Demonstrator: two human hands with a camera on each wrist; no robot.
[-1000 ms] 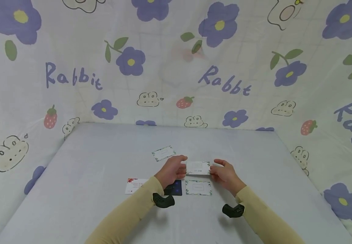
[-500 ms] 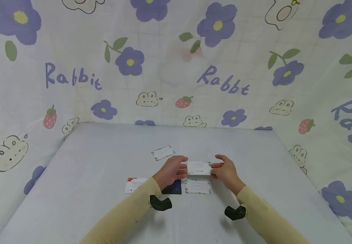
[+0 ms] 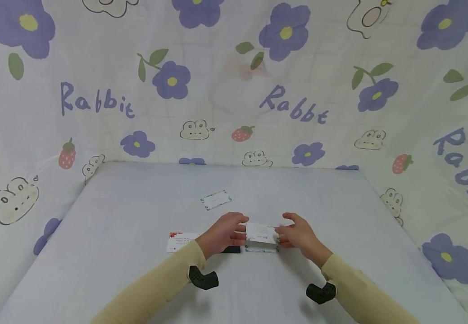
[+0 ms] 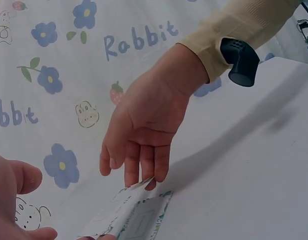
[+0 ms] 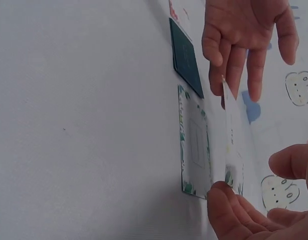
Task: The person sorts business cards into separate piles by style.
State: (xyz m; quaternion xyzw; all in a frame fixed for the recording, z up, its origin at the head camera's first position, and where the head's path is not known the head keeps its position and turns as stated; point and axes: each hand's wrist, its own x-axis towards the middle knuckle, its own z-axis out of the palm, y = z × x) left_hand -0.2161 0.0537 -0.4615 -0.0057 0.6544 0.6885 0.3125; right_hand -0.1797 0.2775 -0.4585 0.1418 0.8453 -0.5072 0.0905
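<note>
A white card with a green leaf border [image 3: 261, 233] is held level between my two hands, close above the table; I cannot tell if it is one card or a thin stack. My left hand [image 3: 221, 234] touches its left end with nearly straight fingers, thumb apart. At the other end, the fingers of my right hand [image 3: 300, 236] support it, the thumb also raised clear. Just under it lies a similar leaf-bordered card [image 5: 194, 145], mostly covered in the head view. A dark card [image 5: 186, 57] lies beside that one, partly behind my left hand.
Left of the dark card is a white card with red print [image 3: 181, 240]. Farther back, another leaf-bordered card [image 3: 216, 200] lies at an angle. The white table [image 3: 136, 198] meets a flower-and-rabbit patterned cloth [image 3: 217, 90] at its back and sides.
Both hands have brought the held card nearer the person, so it now overlaps most of the leaf-bordered card below. The cards on the table stay put; the head view has shifted slightly.
</note>
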